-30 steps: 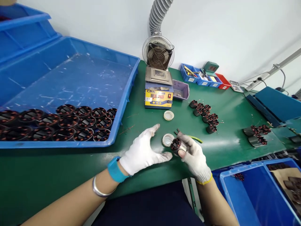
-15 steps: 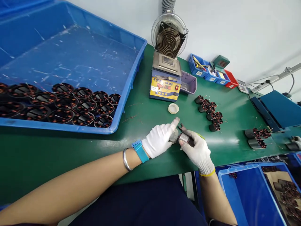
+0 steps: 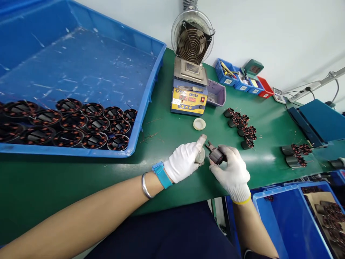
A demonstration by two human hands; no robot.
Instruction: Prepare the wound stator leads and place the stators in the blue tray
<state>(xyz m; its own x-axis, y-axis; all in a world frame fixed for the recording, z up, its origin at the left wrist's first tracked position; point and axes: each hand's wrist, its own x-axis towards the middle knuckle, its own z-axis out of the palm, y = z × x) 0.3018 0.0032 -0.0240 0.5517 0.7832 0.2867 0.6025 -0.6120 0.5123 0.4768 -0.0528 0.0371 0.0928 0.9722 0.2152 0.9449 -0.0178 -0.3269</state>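
Observation:
My left hand, in a white glove, curls round a small round greyish dish low over the green table, its index finger stretched past the rim. My right hand, also gloved, grips a dark cylindrical motor stator between thumb and fingers, just right of the dish and apart from it. The dark jaws of a pair of cutters stick out behind the stator; their handles are hidden by my right hand. A small pale round lid lies beyond my left hand.
Stators fill the near side of a big blue tray at left. A yellow-fronted solder pot stands ahead, before a fan. Stator groups stand on the table at right. Blue bins sit below the right edge.
My right hand has turned the stator and drawn it slightly right, away from the dish. Its dark side now shows. My left hand stays almost still; the view shifted slightly.

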